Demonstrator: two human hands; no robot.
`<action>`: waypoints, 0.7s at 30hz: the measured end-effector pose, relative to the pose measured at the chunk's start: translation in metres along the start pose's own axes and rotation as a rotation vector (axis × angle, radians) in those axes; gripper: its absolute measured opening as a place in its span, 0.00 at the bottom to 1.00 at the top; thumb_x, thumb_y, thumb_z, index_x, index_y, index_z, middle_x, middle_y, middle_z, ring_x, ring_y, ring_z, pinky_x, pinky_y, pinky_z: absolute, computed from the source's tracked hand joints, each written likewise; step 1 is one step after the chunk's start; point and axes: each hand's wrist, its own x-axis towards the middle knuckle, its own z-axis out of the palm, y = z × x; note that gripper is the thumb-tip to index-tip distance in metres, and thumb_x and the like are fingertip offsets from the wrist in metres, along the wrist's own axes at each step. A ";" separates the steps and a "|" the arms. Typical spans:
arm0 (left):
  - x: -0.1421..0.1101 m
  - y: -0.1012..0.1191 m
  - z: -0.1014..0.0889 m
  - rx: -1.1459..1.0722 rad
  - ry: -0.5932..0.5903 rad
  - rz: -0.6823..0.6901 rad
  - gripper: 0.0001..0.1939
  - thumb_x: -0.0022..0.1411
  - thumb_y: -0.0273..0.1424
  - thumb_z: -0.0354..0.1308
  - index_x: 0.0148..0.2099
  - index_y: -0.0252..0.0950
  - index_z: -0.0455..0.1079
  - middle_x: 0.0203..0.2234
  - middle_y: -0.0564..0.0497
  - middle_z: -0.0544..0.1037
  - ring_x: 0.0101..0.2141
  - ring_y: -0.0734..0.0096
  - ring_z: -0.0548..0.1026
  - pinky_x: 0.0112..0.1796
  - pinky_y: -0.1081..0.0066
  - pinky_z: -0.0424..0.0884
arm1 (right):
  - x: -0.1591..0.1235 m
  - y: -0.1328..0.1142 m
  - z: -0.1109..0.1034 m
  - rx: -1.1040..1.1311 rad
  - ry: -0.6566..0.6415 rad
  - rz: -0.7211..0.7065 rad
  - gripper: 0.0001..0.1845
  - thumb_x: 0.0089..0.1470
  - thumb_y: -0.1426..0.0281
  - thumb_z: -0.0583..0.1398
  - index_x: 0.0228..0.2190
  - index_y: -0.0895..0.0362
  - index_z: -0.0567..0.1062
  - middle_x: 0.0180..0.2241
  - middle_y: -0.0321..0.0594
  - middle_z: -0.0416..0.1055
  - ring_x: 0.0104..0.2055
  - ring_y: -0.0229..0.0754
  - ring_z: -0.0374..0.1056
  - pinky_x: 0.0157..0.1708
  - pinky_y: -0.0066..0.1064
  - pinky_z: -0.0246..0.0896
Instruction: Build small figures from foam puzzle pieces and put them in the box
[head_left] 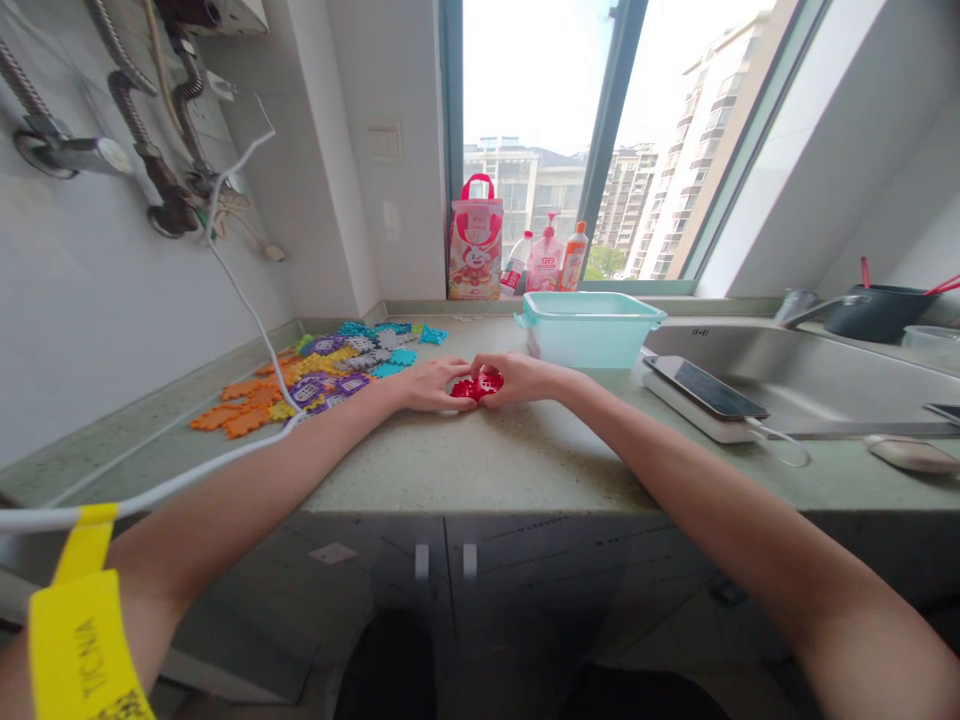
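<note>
Two red interlocking puzzle tiles (477, 386) are between my hands, low over the middle of the counter. My left hand (436, 384) closes its fingers on the left piece. Thumb and fingers of my right hand (517, 380) pinch the right piece, which looks tilted. The red pieces touch or overlap; whether they are joined I cannot tell. Just left of my left hand lies a spread of loose interlocking tiles (300, 385) in orange, purple, yellow, grey and blue.
A teal plastic basin (592, 330) stands behind my right hand. Right of it, a phone (705, 387) rests on a white block by the steel sink (795, 370). A white cable (251, 300) crosses my left forearm. Bottles (546, 262) and a pink bag (476, 250) line the windowsill.
</note>
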 end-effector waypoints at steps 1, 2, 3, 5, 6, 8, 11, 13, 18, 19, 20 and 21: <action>0.000 0.000 0.000 0.011 0.000 -0.009 0.34 0.68 0.55 0.61 0.67 0.39 0.73 0.64 0.38 0.75 0.63 0.44 0.74 0.65 0.53 0.66 | 0.000 0.000 -0.001 -0.012 -0.004 0.008 0.25 0.52 0.63 0.69 0.52 0.53 0.79 0.37 0.38 0.81 0.36 0.42 0.71 0.36 0.30 0.59; 0.000 0.000 0.000 0.027 0.002 -0.021 0.36 0.68 0.56 0.61 0.68 0.40 0.72 0.64 0.38 0.75 0.63 0.44 0.73 0.65 0.53 0.65 | -0.001 0.000 -0.002 -0.027 -0.007 0.018 0.25 0.52 0.63 0.69 0.52 0.53 0.79 0.37 0.38 0.81 0.36 0.42 0.71 0.35 0.30 0.59; 0.000 0.000 0.000 0.046 0.004 -0.036 0.37 0.68 0.57 0.61 0.69 0.40 0.72 0.63 0.39 0.75 0.63 0.44 0.73 0.65 0.54 0.65 | -0.001 -0.001 -0.003 -0.044 -0.010 0.029 0.25 0.52 0.62 0.69 0.52 0.52 0.78 0.38 0.39 0.81 0.36 0.42 0.71 0.35 0.30 0.58; 0.000 0.001 -0.001 0.094 0.005 -0.077 0.39 0.67 0.61 0.60 0.68 0.40 0.72 0.63 0.39 0.76 0.63 0.44 0.73 0.65 0.55 0.64 | -0.002 0.000 -0.003 -0.079 -0.013 0.051 0.26 0.51 0.62 0.69 0.52 0.52 0.78 0.39 0.40 0.81 0.36 0.43 0.71 0.34 0.30 0.58; 0.000 0.002 -0.002 0.122 0.000 -0.099 0.40 0.66 0.63 0.59 0.68 0.41 0.72 0.63 0.39 0.76 0.63 0.45 0.73 0.65 0.55 0.64 | -0.002 0.001 -0.003 -0.091 -0.012 0.060 0.26 0.51 0.62 0.69 0.52 0.52 0.78 0.39 0.40 0.80 0.36 0.43 0.71 0.33 0.30 0.58; 0.000 0.004 -0.005 0.175 -0.017 -0.137 0.42 0.65 0.66 0.57 0.67 0.43 0.72 0.64 0.41 0.76 0.64 0.46 0.72 0.65 0.56 0.63 | -0.002 0.003 -0.003 -0.095 -0.008 0.067 0.27 0.51 0.61 0.70 0.52 0.52 0.77 0.38 0.39 0.80 0.36 0.44 0.71 0.34 0.30 0.59; -0.001 0.007 -0.008 0.232 -0.039 -0.177 0.44 0.64 0.70 0.55 0.67 0.45 0.71 0.65 0.43 0.76 0.65 0.47 0.71 0.67 0.56 0.62 | 0.001 0.006 0.002 -0.055 0.017 0.025 0.23 0.52 0.63 0.70 0.50 0.52 0.78 0.37 0.38 0.80 0.36 0.43 0.72 0.35 0.29 0.59; -0.002 0.007 -0.009 0.240 -0.043 -0.198 0.46 0.63 0.72 0.54 0.67 0.43 0.71 0.66 0.42 0.75 0.66 0.46 0.70 0.66 0.55 0.62 | 0.005 0.008 0.008 -0.021 0.054 -0.011 0.20 0.53 0.65 0.70 0.48 0.52 0.78 0.38 0.37 0.81 0.37 0.42 0.72 0.36 0.29 0.60; -0.001 0.006 -0.008 0.183 -0.073 -0.200 0.49 0.62 0.72 0.54 0.69 0.42 0.69 0.67 0.41 0.74 0.65 0.45 0.72 0.66 0.55 0.65 | 0.013 0.014 0.024 0.022 0.130 -0.044 0.21 0.54 0.65 0.71 0.50 0.53 0.78 0.42 0.41 0.83 0.40 0.44 0.75 0.40 0.31 0.63; -0.001 0.006 -0.008 0.172 -0.078 -0.200 0.49 0.62 0.72 0.54 0.70 0.41 0.68 0.67 0.40 0.74 0.65 0.45 0.72 0.66 0.55 0.65 | 0.014 0.015 0.025 0.034 0.135 -0.053 0.23 0.54 0.64 0.71 0.51 0.53 0.78 0.43 0.42 0.83 0.41 0.45 0.75 0.42 0.33 0.64; -0.001 0.006 -0.008 0.163 -0.083 -0.203 0.50 0.62 0.72 0.54 0.71 0.41 0.68 0.67 0.40 0.73 0.65 0.44 0.72 0.66 0.55 0.65 | 0.015 0.016 0.026 0.052 0.137 -0.069 0.26 0.54 0.64 0.70 0.54 0.54 0.78 0.44 0.43 0.83 0.43 0.46 0.76 0.44 0.34 0.65; -0.001 0.006 -0.007 0.153 -0.086 -0.211 0.51 0.62 0.72 0.54 0.72 0.40 0.67 0.68 0.39 0.73 0.65 0.44 0.72 0.66 0.55 0.64 | 0.015 0.017 0.026 0.075 0.136 -0.094 0.28 0.54 0.64 0.70 0.56 0.54 0.78 0.47 0.44 0.83 0.45 0.47 0.77 0.46 0.35 0.67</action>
